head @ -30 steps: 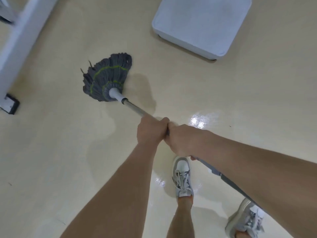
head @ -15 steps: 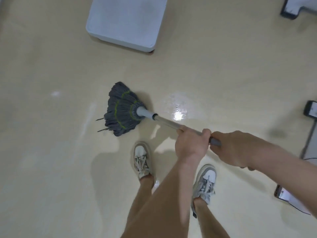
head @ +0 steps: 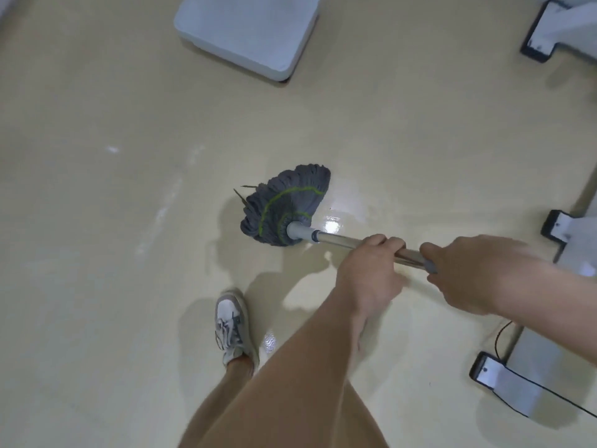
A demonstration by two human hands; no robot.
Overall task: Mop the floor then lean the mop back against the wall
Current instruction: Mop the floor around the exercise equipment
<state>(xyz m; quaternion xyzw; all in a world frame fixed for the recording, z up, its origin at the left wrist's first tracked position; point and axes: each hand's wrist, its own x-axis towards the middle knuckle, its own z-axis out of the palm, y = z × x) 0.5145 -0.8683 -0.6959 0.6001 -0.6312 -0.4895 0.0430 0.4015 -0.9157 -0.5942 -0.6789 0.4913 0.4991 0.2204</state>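
A mop with a dark grey string head (head: 284, 205) ringed in green lies spread on the glossy beige floor (head: 97, 253) at the centre. Its metal handle (head: 339, 240) runs right and down from a pale collar. My left hand (head: 371, 273) grips the handle from above, closer to the head. Just to its right, my right hand (head: 465, 273) grips the handle where a grey sleeve begins. The upper end of the handle is hidden behind my right arm.
A pale blue-white box (head: 248, 30) stands on the floor at the top. White furniture feet with black caps sit along the right side (head: 542, 37) (head: 559, 227) (head: 494, 373), a black cable by the lowest. One grey sneaker (head: 231, 324) is planted below the mop head.
The mop head has swept to the right across the floor and its strands now fan up and right. Both hands stayed on the handle and the view shifted slightly.
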